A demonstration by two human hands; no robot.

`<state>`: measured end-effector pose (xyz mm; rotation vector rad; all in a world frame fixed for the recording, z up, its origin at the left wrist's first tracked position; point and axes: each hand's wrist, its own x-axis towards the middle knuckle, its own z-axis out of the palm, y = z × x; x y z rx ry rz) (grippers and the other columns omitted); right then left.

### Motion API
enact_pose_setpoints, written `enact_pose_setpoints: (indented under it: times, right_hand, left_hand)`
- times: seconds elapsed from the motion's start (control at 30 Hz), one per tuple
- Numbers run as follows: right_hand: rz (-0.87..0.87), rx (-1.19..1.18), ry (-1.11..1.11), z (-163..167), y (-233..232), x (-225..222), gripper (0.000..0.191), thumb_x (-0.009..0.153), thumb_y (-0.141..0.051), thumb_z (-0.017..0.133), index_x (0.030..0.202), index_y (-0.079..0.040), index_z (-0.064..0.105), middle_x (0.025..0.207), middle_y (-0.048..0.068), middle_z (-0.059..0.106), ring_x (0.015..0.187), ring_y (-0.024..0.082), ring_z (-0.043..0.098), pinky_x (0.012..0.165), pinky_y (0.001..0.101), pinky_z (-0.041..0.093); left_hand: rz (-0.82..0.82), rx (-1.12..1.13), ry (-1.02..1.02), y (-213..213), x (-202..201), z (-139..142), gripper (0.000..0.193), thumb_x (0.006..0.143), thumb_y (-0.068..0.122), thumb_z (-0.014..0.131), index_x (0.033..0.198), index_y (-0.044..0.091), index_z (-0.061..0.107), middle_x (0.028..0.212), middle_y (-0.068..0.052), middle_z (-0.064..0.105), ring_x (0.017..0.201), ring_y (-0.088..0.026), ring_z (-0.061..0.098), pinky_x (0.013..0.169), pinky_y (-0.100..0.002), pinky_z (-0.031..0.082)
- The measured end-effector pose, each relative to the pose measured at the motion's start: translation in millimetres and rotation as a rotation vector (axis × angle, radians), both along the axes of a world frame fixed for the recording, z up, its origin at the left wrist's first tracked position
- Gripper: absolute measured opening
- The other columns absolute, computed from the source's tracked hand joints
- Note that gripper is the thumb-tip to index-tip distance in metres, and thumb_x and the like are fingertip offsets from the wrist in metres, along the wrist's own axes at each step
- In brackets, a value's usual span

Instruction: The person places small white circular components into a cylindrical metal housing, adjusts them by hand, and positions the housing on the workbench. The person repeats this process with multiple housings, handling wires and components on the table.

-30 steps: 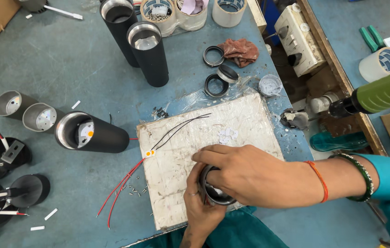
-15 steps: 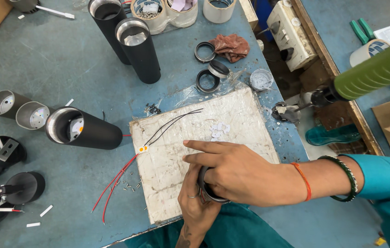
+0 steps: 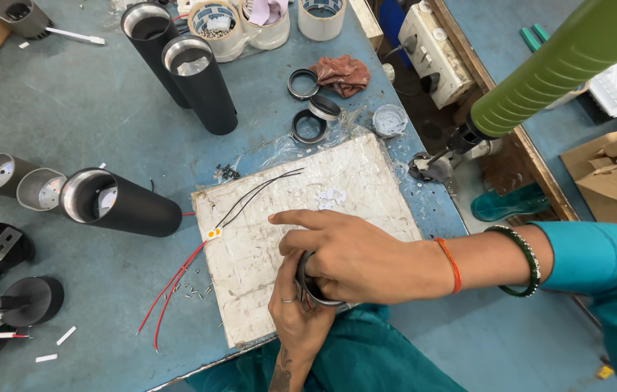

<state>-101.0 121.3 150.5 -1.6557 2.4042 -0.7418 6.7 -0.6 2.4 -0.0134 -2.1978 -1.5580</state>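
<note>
Both my left hand (image 3: 297, 308) and right hand (image 3: 355, 258) grip one round metal ring (image 3: 307, 284) together over the near edge of the white board (image 3: 366, 189).

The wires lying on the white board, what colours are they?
The wires are black at one end, red at the other, joined at a small yellow piece; head view.

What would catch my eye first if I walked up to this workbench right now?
Probably the two hands at the near edge: the right hand lies over the left hand, both gripping a dark metal ring on a scuffed white work board. Next, the red and black wires trailing off the board's left side, and the black tubes, one lying to the left, two standing behind.
</note>
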Motion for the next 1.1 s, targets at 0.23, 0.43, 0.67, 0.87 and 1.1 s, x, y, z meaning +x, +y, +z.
enact_pose_setpoints:
  times: [0.23, 0.43, 0.67, 0.87, 1.1]
  right_hand:
    - [0.011, 0.045, 0.148, 20.5, 14.7, 2.6, 0.011, 0.070, -0.010, 0.072, 0.077, -0.002, 0.075, 0.132, 0.015, 0.065, 0.146, 0.040, 0.042, 0.109, 0.0456, 0.044]
    - [0.026, 0.067, 0.160, 22.7, 12.7, 2.5, 0.019, 0.065, -0.015, 0.073, 0.080, -0.003, 0.077, 0.134, 0.019, 0.063, 0.143, 0.043, 0.039, 0.108, 0.0506, 0.042]
    - [0.035, -0.127, -0.005, 21.6, 17.1, 7.3, 0.012, 0.078, -0.011, 0.077, 0.086, -0.003, 0.074, 0.135, 0.017, 0.064, 0.139, 0.040, 0.054, 0.106, 0.0470, 0.051]
    - [-0.504, -0.671, -0.552, -21.1, 33.5, 35.6, 0.015, 0.093, -0.006, 0.070, 0.107, 0.001, 0.073, 0.115, 0.014, 0.073, 0.105, 0.023, 0.073, 0.088, 0.0336, 0.061]
    - [-0.583, -0.651, -0.306, -90.7, -10.2, 94.2, 0.016, 0.085, -0.006, 0.078, 0.099, 0.001, 0.076, 0.102, 0.012, 0.076, 0.091, 0.019, 0.074, 0.078, 0.0290, 0.058]
  left_hand:
    - [-0.023, 0.063, 0.023, -0.5, 1.7, 10.9, 0.077, 0.076, 0.004, 0.083, 0.145, 0.001, 0.048, 0.141, -0.023, 0.063, 0.130, -0.039, 0.066, 0.105, -0.042, 0.058]
    - [-0.005, -0.017, 0.060, 3.5, 3.6, 8.7, 0.078, 0.074, 0.005, 0.086, 0.142, 0.000, 0.050, 0.138, -0.022, 0.064, 0.133, -0.039, 0.062, 0.111, -0.044, 0.051]
    - [-0.039, 0.281, 0.074, 2.9, 12.1, 12.7, 0.081, 0.075, 0.001, 0.086, 0.145, 0.002, 0.046, 0.146, -0.023, 0.059, 0.134, -0.032, 0.062, 0.115, -0.040, 0.050]
    - [0.105, 0.561, 0.090, -23.6, 24.9, 47.9, 0.079, 0.074, -0.008, 0.084, 0.141, -0.003, 0.044, 0.141, -0.018, 0.057, 0.127, -0.024, 0.061, 0.108, -0.039, 0.054]
    - [0.319, 0.872, 0.042, -61.8, 8.8, 55.5, 0.049, 0.083, -0.011, 0.079, 0.125, -0.001, 0.054, 0.114, -0.009, 0.063, 0.104, -0.015, 0.065, 0.095, -0.032, 0.055]
